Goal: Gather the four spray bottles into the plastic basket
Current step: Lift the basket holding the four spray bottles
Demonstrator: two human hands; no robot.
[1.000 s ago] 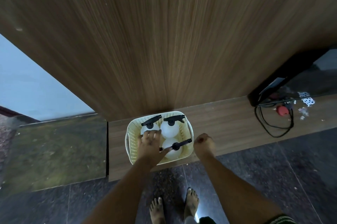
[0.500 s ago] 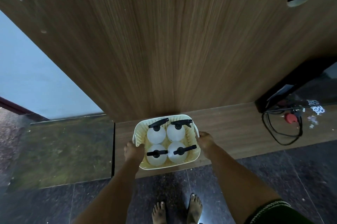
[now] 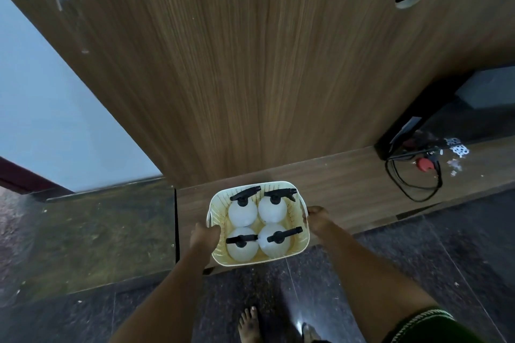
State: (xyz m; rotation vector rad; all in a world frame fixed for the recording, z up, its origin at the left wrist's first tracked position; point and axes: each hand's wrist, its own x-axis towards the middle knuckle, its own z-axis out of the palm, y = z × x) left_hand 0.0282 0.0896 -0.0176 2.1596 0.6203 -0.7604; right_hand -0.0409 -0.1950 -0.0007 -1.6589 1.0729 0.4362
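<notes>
All four spray bottles (image 3: 257, 227) stand upright inside the plastic basket (image 3: 296, 210), the gathering apparently complete, with left hand (image 3: 204, 236) and right hand (image 3: 317, 218) each keeping a curled grip on its side rims.

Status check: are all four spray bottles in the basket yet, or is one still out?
Done: all four spray bottles stand upright inside the plastic basket, two by two. In hand: the left hand and right hand each grip a side of the basket. Left: no bottle shows outside it, so the gathering looks complete.
</notes>
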